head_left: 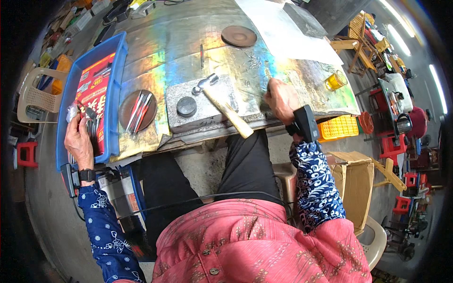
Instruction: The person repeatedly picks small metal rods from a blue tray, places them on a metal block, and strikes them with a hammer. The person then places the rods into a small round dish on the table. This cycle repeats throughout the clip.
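Observation:
My left hand (78, 144) reaches into the blue tray (118, 94) on the left, its fingers stretched out and a little apart. Beside its thumb lies a bundle of slim dark and metal tools (97, 134); a crinkled silvery piece (72, 112) is at the fingertips. My right hand (282, 100) rests curled closed on the table, just right of the stone block (212, 111); what it holds, if anything, is hidden. On the block lie a hammer (222, 104) with a pale wooden handle jutting over the table's near edge and a round black disc (186, 107).
A brown round dish (128, 106) carries several red, white and dark pen-like tools. Farther off are a thin dark rod (202, 56), another brown plate (239, 36) and a white sheet (283, 35). A yellow glass (335, 80) stands near the right edge; an open cardboard box (351, 184) is below.

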A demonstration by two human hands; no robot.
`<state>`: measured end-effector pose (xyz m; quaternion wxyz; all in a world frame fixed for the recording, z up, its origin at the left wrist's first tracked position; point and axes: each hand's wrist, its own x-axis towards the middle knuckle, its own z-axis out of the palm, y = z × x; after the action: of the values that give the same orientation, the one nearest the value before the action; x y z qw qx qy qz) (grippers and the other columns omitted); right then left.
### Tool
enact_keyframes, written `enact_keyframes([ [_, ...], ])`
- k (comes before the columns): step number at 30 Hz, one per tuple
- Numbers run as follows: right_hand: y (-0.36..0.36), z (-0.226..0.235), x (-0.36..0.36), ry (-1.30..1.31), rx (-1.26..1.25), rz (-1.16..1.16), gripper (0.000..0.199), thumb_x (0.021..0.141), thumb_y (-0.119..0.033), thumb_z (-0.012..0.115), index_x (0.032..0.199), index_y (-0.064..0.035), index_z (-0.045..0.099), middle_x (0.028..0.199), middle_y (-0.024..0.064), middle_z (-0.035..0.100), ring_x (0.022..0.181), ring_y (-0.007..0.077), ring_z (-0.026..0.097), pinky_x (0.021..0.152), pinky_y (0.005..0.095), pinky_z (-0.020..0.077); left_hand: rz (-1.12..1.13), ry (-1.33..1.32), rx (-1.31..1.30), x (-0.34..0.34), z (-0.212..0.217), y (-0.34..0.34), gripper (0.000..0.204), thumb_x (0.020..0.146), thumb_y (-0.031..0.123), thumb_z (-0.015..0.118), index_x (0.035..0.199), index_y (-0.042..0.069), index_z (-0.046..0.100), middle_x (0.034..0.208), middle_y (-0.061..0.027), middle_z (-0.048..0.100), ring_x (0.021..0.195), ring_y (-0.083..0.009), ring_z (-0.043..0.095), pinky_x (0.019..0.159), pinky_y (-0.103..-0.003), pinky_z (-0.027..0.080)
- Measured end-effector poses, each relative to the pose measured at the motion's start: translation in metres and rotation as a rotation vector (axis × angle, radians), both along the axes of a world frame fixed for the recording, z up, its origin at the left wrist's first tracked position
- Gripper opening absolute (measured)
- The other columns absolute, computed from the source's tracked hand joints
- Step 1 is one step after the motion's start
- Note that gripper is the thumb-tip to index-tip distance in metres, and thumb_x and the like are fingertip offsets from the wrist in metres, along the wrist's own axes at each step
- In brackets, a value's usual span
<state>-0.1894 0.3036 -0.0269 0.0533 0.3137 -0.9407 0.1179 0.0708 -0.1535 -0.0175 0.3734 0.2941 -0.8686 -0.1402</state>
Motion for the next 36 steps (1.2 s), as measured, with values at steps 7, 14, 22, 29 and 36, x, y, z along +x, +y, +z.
enact_keyframes([
  [7, 0.006, 0.019, 0.041, -0.068, -0.291, 0.05, 0.015, 0.079, -0.002, 0.059, 0.094, -0.0008, 0.057, 0.077, 0.0129, 0.059, 0.068, 0.0247, 0.058, 0.066, 0.0342, 0.0473, -0.261, 0.308, 0.407, -0.004, 0.02, 0.067, 0.017, 0.09, 0.006, 0.064, 0.104, -0.002, 0.067, 0.089, -0.0066, 0.069, 0.078, -0.0082, 0.062, 0.068, -0.022, 0.051],
  [14, -0.011, 0.043, 0.08, -0.147, -0.589, 0.167, 0.018, 0.084, 0.008, 0.059, 0.101, 0.0019, 0.062, 0.081, 0.0069, 0.061, 0.07, 0.0115, 0.06, 0.065, 0.0235, 0.0487, -0.571, 0.331, 0.993, -0.014, 0.031, 0.142, 0.019, 0.092, 0.007, 0.061, 0.107, -0.004, 0.062, 0.091, -0.0107, 0.069, 0.076, -0.0134, 0.066, 0.066, -0.024, 0.055],
  [22, -0.047, 0.059, 0.139, -0.575, -0.865, 0.206, 0.008, 0.087, 0.004, 0.062, 0.094, 0.0013, 0.064, 0.078, 0.0039, 0.065, 0.068, 0.0085, 0.064, 0.058, 0.0194, 0.049, -0.765, 0.417, 1.417, -0.019, 0.031, 0.195, 0.016, 0.091, 0.006, 0.062, 0.104, -0.004, 0.062, 0.091, -0.0145, 0.068, 0.076, -0.018, 0.068, 0.065, -0.027, 0.059],
  [29, -0.069, 0.068, 0.168, -0.81, -1.053, 0.224, 0.01, 0.088, 0.002, 0.063, 0.097, 0.0046, 0.063, 0.086, 0.0048, 0.065, 0.07, 0.0095, 0.065, 0.055, 0.0181, 0.0478, -0.85, 0.491, 1.627, -0.017, 0.034, 0.216, 0.017, 0.094, 0.009, 0.058, 0.108, 0.0, 0.058, 0.095, -0.018, 0.067, 0.08, -0.0226, 0.069, 0.065, -0.032, 0.06],
  [36, -0.078, 0.061, 0.172, -0.693, -1.156, 0.273, 0.005, 0.085, -0.001, 0.064, 0.087, 0.0033, 0.063, 0.076, 0.0014, 0.059, 0.053, 0.0043, 0.054, 0.049, 0.0184, 0.0415, -0.885, 0.534, 1.736, -0.016, 0.033, 0.224, 0.017, 0.097, 0.012, 0.053, 0.112, 0.002, 0.054, 0.099, -0.0172, 0.067, 0.081, -0.0223, 0.07, 0.066, -0.033, 0.061],
])
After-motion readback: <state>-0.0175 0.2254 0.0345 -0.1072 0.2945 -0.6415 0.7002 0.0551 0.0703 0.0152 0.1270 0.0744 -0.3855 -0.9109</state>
